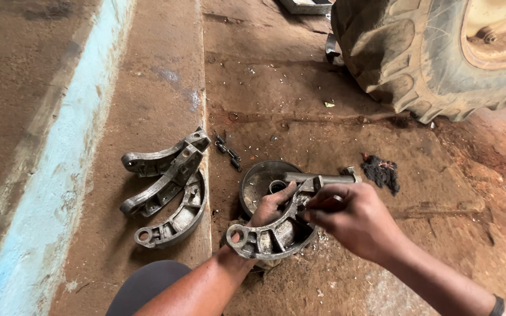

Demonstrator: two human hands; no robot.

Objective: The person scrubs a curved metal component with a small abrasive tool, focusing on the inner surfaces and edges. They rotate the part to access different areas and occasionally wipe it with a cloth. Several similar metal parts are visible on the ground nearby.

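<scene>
My left hand (269, 209) grips a curved grey metal brake shoe (267, 237), held just above the ground in front of me. At the shoe's upper end, my right hand (352, 219) pinches something small with thumb and fingertips; what it is cannot be seen. Behind the shoe lies a round metal plate (260, 178) with a shaft (323, 177) sticking out to the right.
Three more brake shoes (168, 187) lie piled on a raised concrete step at left. A small spring or clip (228, 152) and a dark rag (382, 172) lie on the dirt. A large tractor tyre (434, 52) stands at top right. My knee (147, 284) shows at the bottom.
</scene>
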